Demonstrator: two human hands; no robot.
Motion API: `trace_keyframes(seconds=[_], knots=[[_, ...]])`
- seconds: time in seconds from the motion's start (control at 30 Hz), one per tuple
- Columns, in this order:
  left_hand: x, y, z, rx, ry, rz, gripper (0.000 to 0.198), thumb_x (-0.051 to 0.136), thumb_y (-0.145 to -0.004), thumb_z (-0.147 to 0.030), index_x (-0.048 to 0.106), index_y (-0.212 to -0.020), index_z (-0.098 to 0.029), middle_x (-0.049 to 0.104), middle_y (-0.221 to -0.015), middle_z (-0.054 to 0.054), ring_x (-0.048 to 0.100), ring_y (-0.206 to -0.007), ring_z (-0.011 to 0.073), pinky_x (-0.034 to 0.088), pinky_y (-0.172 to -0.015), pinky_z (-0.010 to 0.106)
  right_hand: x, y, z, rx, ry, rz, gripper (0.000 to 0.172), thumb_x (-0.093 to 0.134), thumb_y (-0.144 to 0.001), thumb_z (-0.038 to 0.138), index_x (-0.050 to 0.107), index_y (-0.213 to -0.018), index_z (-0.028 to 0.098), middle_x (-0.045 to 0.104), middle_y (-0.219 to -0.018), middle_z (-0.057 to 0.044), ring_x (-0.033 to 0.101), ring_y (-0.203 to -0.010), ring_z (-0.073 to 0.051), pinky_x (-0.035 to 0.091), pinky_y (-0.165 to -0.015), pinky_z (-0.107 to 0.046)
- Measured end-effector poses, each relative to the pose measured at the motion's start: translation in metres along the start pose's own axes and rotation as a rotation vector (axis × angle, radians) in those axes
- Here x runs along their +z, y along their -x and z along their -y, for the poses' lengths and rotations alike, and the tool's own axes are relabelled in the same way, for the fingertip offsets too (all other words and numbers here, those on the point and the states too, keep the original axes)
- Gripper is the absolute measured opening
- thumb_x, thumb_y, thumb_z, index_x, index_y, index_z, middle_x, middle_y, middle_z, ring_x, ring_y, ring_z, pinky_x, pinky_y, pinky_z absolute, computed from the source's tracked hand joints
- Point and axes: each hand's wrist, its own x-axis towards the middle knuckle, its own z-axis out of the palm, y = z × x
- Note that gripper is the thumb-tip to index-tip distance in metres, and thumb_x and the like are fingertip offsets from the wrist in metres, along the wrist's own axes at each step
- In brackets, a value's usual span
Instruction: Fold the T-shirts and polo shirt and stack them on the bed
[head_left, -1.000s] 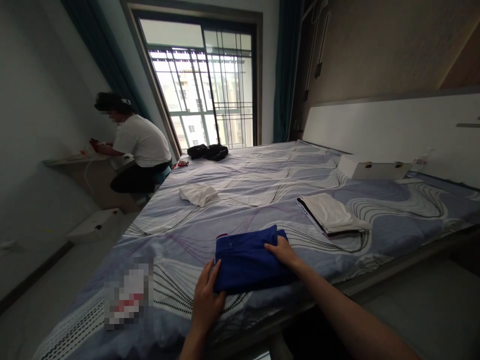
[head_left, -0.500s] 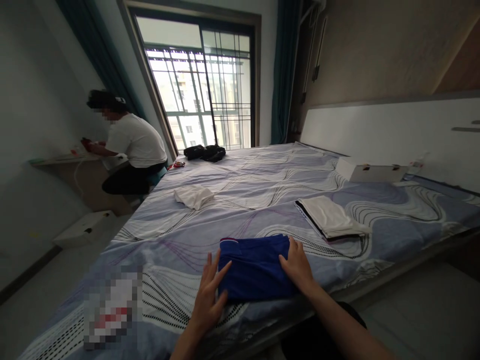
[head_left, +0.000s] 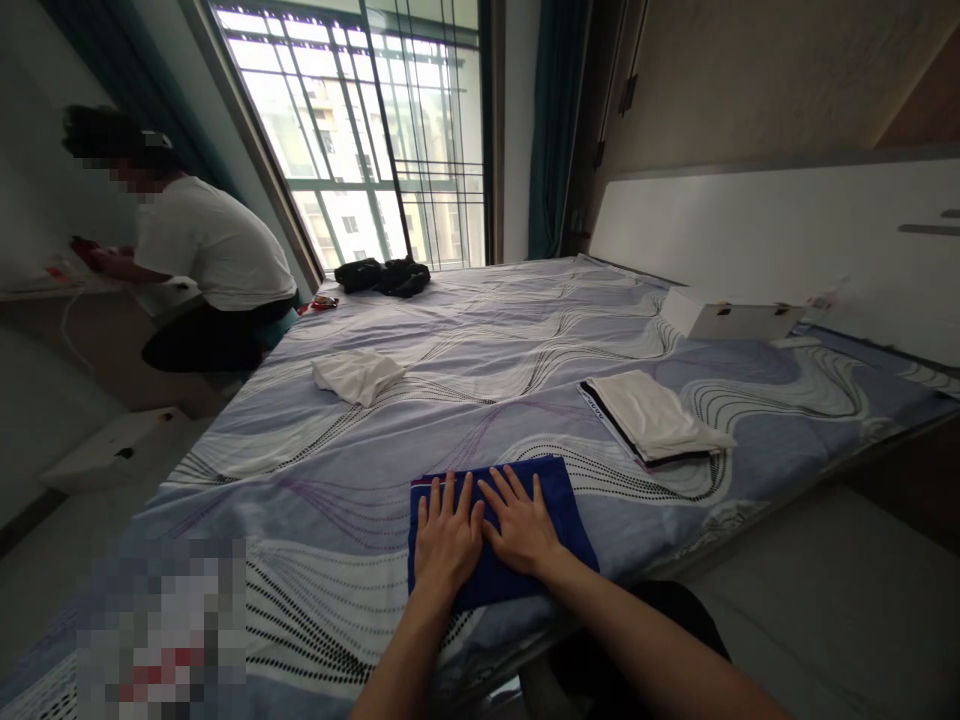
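Note:
A folded blue garment point(head_left: 566, 540), with a thin red and white stripe at its far left corner, lies flat near the front edge of the bed point(head_left: 315, 540). My left hand point(head_left: 448, 535) rests palm down on its left half, fingers stretched out. Beside it, thumbs nearly touching, my right hand point(head_left: 519, 522) is spread flat over the middle. Together the hands cover much of the cloth. To the right is a neat pile of folded white underwear point(head_left: 645, 415) with a dark lettered waistband.
Further back on the bed lie a crumpled white cloth point(head_left: 358, 376) and a black bundle point(head_left: 382, 277). A white box point(head_left: 731, 315) stands by the headboard point(head_left: 765, 230). A person in a white shirt point(head_left: 214, 240) sits at a small table on the left. A blurred patch covers the near left corner.
Both hands have moved inward from the garment's sides and now lie flat on top of it. The view has shifted slightly down and right.

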Motion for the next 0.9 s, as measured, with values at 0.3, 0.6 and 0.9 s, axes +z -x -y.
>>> trace_keyframes(seconds=[0.3,0.6,0.9], knots=[[-0.006,-0.023,0.029,-0.208,0.015,0.1,0.059,0.029,-0.098,-0.049,0.039,-0.153,-0.028,0.035,-0.162,0.008,0.028,-0.149,0.0377,0.026,-0.114,0.067,-0.006,-0.027,-0.048,0.214,0.059,-0.047,0.064,0.034,-0.1,0.056,0.035,-0.156,0.025,0.026,-0.165,-0.006,0.016,-0.152,-0.028,-0.001,-0.121,-0.055],[-0.006,-0.013,0.061,-0.304,0.186,-0.022,0.08,0.036,-0.093,-0.052,0.028,-0.153,0.001,0.034,-0.159,0.023,0.026,-0.151,0.0333,0.019,-0.123,0.051,-0.008,-0.026,-0.061,0.523,0.024,-0.218,0.074,0.041,-0.098,0.048,0.029,-0.156,0.004,0.027,-0.163,-0.018,0.021,-0.151,-0.032,0.011,-0.122,-0.049],[-0.003,0.042,0.069,-0.274,0.329,-0.099,0.056,0.046,-0.083,-0.055,0.071,-0.111,-0.013,0.053,-0.149,0.016,0.036,-0.145,0.0383,0.029,-0.119,0.058,-0.044,0.009,-0.076,0.748,-0.49,-0.068,0.048,0.075,-0.074,0.048,0.072,-0.106,0.012,0.074,-0.105,-0.016,0.069,-0.103,-0.032,0.051,-0.087,-0.035]])
